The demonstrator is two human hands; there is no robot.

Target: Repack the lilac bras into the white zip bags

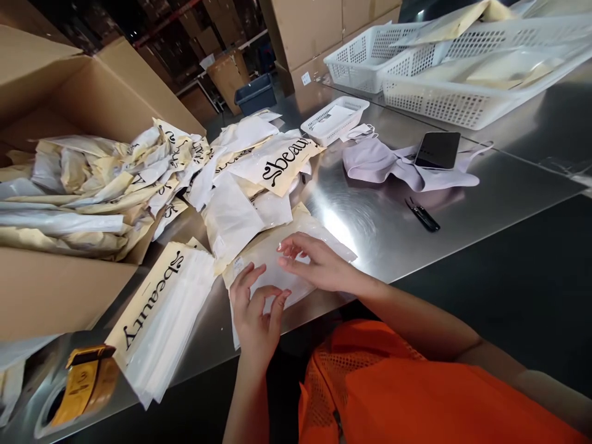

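Observation:
My left hand (pixel 259 308) is over the near edge of a flat, clear-fronted plastic bag (pixel 300 290) with a small label. Its thumb and index fingertips meet in a pinch, the other fingers bent and apart; anything between the tips is too small to make out. Just to its right, my right hand (pixel 317 262) hovers above the same bag, fingers curled loosely, with a gap between thumb and fingers. Beyond both hands lies a heap of filled bags (pixel 235 209), some printed "beauty". A stack of flat "beauty" bags (pixel 171 308) sits left of my left hand.
A cardboard box (pixel 60 290) full of packed bags stands left, with a tape roll (pixel 81 385) in front. To the right are a lilac garment (pixel 370 161), a phone (pixel 438 150) and a small black cutter (pixel 422 214). White baskets (pixel 439 102) line the back.

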